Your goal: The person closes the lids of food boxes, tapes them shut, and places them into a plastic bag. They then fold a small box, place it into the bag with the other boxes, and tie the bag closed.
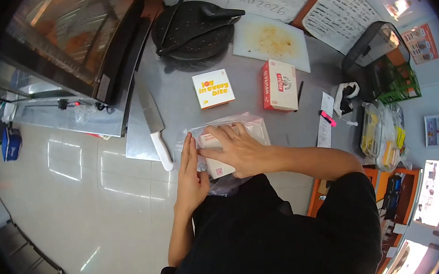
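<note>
A pale box (218,169) with a small pink code print lies at the near edge of the metal table, partly inside a clear plastic bag (256,127). My right hand (236,148) rests across the top of the box with its fingers spread. Along the box's left side stands my left hand (189,173), its fingers stretched out and touching the bag. Just beyond them sits a white box with yellow lettering (213,89). To its right is a red and cream box (279,85).
A knife (153,122) with a white handle lies at the table's left edge. Farther back are a black round pan (194,32) and a stained cutting board (271,41). On the right are a receipt (325,127), a pink marker (327,118) and bagged containers (384,135).
</note>
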Demonstrator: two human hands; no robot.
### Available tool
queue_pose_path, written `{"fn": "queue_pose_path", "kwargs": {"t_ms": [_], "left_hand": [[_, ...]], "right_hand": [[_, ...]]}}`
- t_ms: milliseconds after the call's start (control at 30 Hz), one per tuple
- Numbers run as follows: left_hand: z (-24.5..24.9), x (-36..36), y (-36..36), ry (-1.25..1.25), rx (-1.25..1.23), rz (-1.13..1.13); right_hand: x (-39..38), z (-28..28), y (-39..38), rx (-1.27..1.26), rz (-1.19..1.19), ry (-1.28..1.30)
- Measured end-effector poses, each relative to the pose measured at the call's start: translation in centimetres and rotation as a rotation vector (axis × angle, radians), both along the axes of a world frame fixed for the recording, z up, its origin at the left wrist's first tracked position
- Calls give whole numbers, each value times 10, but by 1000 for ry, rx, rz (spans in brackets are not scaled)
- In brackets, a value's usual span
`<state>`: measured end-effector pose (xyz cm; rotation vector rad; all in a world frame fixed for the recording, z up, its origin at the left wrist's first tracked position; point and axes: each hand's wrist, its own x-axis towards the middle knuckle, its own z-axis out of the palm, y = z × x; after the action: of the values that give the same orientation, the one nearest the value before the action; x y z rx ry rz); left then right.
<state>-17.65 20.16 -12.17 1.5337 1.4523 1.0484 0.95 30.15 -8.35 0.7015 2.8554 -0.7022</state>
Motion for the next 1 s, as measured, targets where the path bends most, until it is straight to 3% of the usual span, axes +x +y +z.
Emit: {"fn": "queue_pose_path", "kwargs": {"t_ms": [67,100,200,300,433,533,600,667,767,867,900,967,1000], "left_hand": [[-40,-2,2,35,69,-24],[-47,-3,1,-166,3,14],[-50,-8,0,-82,-10,-52],[-28,-3,-3,-30,-15,-73],[-6,-4,-3,82,86,-88],[18,-8,-6,31,123,-82],[28,-10,-10,-48,126,-76],[36,-11,-11,-114,140,-75],[46,-12,-12,-174,177,-65],[48,-16,-14,-203,188,-99],[47,-16,-12,-220,175,-116],[45,-16,-11,-239,165,-128],[43,-15,-8,-240,176,-127]], "right_hand": [[4,17,3,-78,-73,105],[10,24,6,-94,-101,196],[27,58,20,-213,-323,505],[43,81,35,-589,-746,967],[80,96,93,-594,-1078,1240],[116,81,148,-382,-1208,1007],[133,50,177,-241,-1384,564],[161,-16,207,198,-1356,-15],[155,-40,199,64,-1458,-267],[162,-54,205,63,-1450,-291],[142,-27,190,130,-1459,-328],[103,17,158,434,-1192,-106],[80,47,137,202,-1035,181]]}}
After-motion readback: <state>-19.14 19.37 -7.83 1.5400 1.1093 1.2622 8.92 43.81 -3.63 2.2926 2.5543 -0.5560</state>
